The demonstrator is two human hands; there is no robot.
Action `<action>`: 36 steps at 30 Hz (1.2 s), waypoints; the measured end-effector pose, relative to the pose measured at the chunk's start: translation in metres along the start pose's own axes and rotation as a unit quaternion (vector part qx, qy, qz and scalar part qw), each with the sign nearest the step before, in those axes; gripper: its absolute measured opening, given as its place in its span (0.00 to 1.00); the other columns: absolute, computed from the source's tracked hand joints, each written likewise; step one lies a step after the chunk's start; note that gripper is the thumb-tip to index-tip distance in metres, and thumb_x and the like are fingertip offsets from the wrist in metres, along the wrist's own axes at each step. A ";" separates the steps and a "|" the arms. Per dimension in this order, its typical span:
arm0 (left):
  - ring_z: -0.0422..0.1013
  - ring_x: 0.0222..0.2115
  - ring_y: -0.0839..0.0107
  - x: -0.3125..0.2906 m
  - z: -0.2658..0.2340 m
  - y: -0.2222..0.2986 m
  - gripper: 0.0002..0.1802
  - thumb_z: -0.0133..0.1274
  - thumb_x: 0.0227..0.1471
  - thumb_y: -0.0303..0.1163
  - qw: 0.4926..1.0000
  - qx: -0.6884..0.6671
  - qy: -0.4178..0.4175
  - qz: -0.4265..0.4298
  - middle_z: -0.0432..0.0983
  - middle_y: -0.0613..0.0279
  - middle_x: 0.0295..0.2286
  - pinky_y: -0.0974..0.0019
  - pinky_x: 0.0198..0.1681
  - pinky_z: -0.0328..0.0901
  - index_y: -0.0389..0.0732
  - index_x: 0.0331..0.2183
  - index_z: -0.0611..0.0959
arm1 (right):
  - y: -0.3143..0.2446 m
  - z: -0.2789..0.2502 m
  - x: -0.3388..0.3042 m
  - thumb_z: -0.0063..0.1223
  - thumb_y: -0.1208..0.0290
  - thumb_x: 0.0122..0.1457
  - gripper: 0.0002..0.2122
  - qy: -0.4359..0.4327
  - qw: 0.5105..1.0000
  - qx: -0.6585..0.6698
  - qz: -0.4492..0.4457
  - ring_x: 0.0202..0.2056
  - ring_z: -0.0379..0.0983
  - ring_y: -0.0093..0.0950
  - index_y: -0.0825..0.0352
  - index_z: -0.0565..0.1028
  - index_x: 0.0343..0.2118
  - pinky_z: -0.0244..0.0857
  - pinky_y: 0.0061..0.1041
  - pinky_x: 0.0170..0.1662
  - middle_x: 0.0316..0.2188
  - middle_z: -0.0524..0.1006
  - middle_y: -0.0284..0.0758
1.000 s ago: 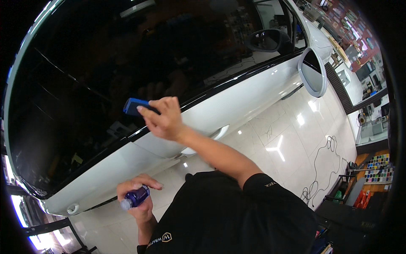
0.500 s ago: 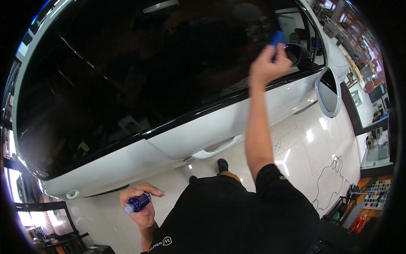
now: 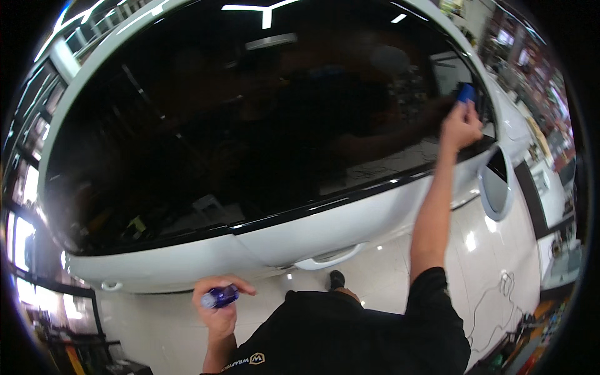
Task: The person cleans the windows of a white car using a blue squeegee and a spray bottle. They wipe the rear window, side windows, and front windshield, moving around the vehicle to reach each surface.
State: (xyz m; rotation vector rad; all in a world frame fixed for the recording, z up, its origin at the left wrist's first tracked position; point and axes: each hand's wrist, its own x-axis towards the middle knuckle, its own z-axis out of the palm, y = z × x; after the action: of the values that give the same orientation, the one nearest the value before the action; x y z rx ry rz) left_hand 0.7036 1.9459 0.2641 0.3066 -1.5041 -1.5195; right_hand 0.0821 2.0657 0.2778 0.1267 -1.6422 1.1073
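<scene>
My right hand (image 3: 461,128) pinches a small blue applicator block (image 3: 466,92) against the front end of a white car's dark side window (image 3: 269,137), just above the side mirror (image 3: 495,187). Thumb and fingers close on the block's lower end; whether its whole face touches the glass I cannot tell. Down at the lower left, my left hand (image 3: 215,319) is wrapped round a small purple-blue bottle (image 3: 220,296) with a pale cap, held tilted away from the car. Its fingertips stretch past the bottle.
The white car door (image 3: 350,219) with its handle (image 3: 330,257) runs along below the glass. A loose cable (image 3: 494,306) lies on the shiny tiled floor at the right. Dark shelving (image 3: 69,337) stands at the lower left, and cluttered racks line the far right.
My right hand has moved right and toward the window's front edge with the blue block. My view has shifted, showing more of the roof edge. The left hand still holds the bottle.
</scene>
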 end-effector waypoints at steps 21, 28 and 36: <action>0.75 0.26 0.59 -0.025 -0.029 -0.004 0.34 0.62 0.52 0.58 0.997 -0.018 0.041 0.065 0.79 0.47 0.27 0.60 0.31 0.71 0.42 0.46 0.70 | -0.468 -0.066 -0.179 0.64 0.65 0.45 0.15 -0.072 0.845 0.394 -0.354 0.36 0.66 0.39 0.68 0.82 0.34 0.55 0.43 0.38 0.30 0.73 0.44; 0.70 0.23 0.64 -0.011 -0.016 -0.012 0.34 0.59 0.54 0.61 0.996 0.030 0.020 0.083 0.78 0.49 0.26 0.65 0.28 0.65 0.44 0.47 0.69 | -0.417 -0.033 -0.109 0.63 0.65 0.43 0.09 -0.034 0.890 0.320 -0.323 0.37 0.68 0.40 0.60 0.82 0.29 0.56 0.43 0.38 0.28 0.72 0.41; 0.69 0.28 0.68 -0.003 0.026 -0.024 0.34 0.56 0.56 0.63 0.997 0.068 0.006 0.023 0.77 0.57 0.27 0.65 0.32 0.62 0.46 0.48 0.69 | -0.068 -0.013 0.038 0.65 0.64 0.51 0.14 -0.084 0.992 0.051 -0.074 0.45 0.71 0.44 0.48 0.85 0.42 0.66 0.43 0.50 0.37 0.79 0.38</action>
State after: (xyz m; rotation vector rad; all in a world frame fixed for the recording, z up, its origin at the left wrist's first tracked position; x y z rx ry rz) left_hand 0.6763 1.9600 0.2472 0.3572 -1.5984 -1.3803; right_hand 0.1164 2.0530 0.3480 0.4115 -1.6948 1.0896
